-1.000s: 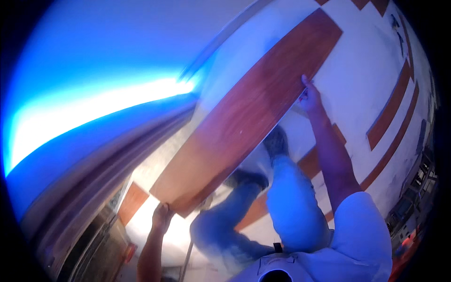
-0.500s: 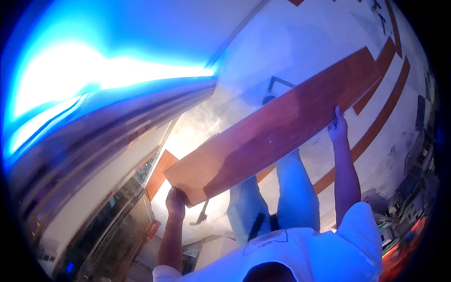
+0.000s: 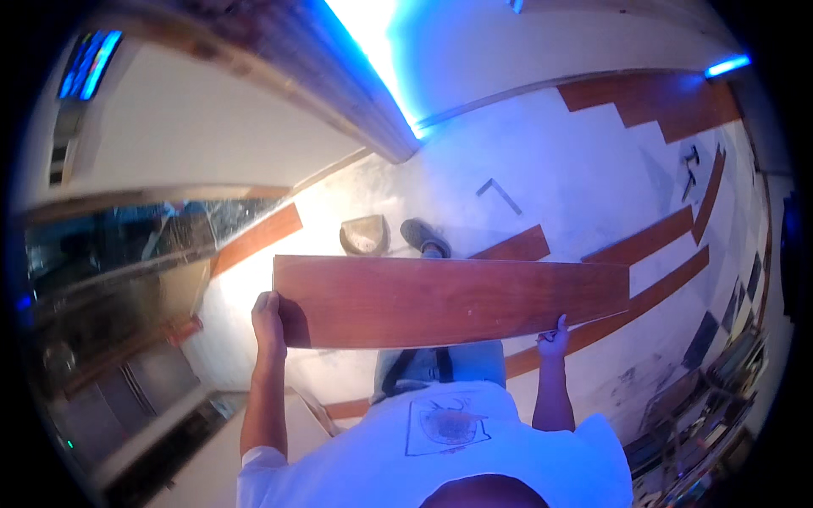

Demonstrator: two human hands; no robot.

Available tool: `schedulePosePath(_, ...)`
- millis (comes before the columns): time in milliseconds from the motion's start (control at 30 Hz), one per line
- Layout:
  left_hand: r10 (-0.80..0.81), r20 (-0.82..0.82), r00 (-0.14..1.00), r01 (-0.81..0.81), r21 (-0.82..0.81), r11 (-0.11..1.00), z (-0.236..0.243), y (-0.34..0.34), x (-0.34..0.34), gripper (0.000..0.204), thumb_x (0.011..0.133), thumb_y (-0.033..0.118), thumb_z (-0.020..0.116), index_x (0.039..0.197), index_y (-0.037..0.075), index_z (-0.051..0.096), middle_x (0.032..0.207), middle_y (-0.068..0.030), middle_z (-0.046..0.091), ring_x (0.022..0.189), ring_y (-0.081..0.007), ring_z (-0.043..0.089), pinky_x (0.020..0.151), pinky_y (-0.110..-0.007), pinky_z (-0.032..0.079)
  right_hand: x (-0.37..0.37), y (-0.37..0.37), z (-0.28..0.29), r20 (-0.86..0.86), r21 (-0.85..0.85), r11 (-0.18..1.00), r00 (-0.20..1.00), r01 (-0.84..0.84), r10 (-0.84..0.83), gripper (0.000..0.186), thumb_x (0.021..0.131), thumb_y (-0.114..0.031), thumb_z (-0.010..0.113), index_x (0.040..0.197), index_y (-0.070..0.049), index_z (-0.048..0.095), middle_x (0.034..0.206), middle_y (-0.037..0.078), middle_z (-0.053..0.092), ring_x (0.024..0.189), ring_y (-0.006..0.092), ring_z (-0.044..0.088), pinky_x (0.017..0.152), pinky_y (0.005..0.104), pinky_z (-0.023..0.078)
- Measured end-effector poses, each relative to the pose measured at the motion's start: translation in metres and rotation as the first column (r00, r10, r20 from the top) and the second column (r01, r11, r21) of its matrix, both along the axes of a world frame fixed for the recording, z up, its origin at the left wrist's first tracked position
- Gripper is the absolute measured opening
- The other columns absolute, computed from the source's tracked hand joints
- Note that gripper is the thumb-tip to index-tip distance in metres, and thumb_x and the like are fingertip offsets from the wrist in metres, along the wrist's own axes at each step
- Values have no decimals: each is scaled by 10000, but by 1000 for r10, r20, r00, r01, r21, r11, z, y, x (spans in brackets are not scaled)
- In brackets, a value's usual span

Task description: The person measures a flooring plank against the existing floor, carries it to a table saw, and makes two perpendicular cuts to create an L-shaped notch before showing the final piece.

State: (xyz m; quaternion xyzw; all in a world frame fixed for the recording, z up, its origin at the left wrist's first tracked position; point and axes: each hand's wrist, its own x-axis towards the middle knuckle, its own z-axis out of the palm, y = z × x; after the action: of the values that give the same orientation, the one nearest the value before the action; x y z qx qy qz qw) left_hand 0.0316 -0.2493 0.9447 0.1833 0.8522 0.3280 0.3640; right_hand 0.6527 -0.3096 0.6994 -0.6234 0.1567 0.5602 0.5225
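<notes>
I hold a long reddish-brown wood plank (image 3: 432,300) crosswise in front of my body, over my legs. My left hand (image 3: 268,323) grips its left end, thumb against the edge. My right hand (image 3: 552,337) is closed on the lower edge toward the right end. My shoe (image 3: 421,236) shows beyond the plank, beside a tan block-like object (image 3: 362,234) on the pale floor. Other planks (image 3: 512,245) lie on the floor behind and to the right of the held one.
A metal square (image 3: 508,195) and hammer-like tools (image 3: 690,169) lie on the floor. Installed-looking wood pieces (image 3: 644,102) form a stepped patch at back right. A lit wall ledge (image 3: 373,102) juts in at the top. Glass-fronted fittings (image 3: 110,254) stand left; piled materials (image 3: 711,389) lie right.
The plank has swung from a steep diagonal to roughly level and sits lower in view, both hands still on it. The room has turned in the picture as my viewpoint rotated.
</notes>
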Motion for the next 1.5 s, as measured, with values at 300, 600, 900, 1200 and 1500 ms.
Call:
schedulePosePath(300,123,171,978,-129,22,991,53,-182,17,195,1017,179,502,967,29,617,813,-8,603,720,-102,552,681,-279,459,32,-51,13,-26,-25,982,982,-186,185,252,929,-434,711,1017,-218,617,706,-58,550,426,80,315,417,252,276)
schedulePosePath(600,138,372,918,-179,80,981,105,-316,-20,525,983,163,575,1469,1,456,1198,-118,662,1048,-163,632,908,-288,492,-39,-31,50,0,61,928,929,-369,369,197,985,-373,639,1077,-207,585,954,3,696,429,89,385,373,200,281)
schedulePosePath(900,-137,879,458,-877,471,91,-15,-471,-64,857,903,553,663,1513,33,360,1551,-118,428,1451,-265,363,1196,-478,289,-202,-66,85,-124,150,923,919,-356,374,178,972,-334,671,1051,-188,607,907,-26,689,427,69,395,370,195,289)
schedulePosePath(1200,-56,952,302,-848,295,441,-134,-433,-65,403,985,172,643,1328,4,512,1297,-135,599,1248,-268,556,1087,-482,446,-410,-152,123,-259,351,837,815,-420,518,157,1007,-280,610,1146,-228,558,1136,6,677,568,82,492,385,197,303)
schedulePosePath(1500,-15,836,549,-689,463,557,-47,-412,-218,431,968,128,659,1353,-7,523,1291,-101,619,1202,-210,582,1063,-400,449,-551,-197,186,-380,389,833,755,-394,535,122,1008,-297,613,1051,-186,582,979,1,663,430,78,360,403,196,315)
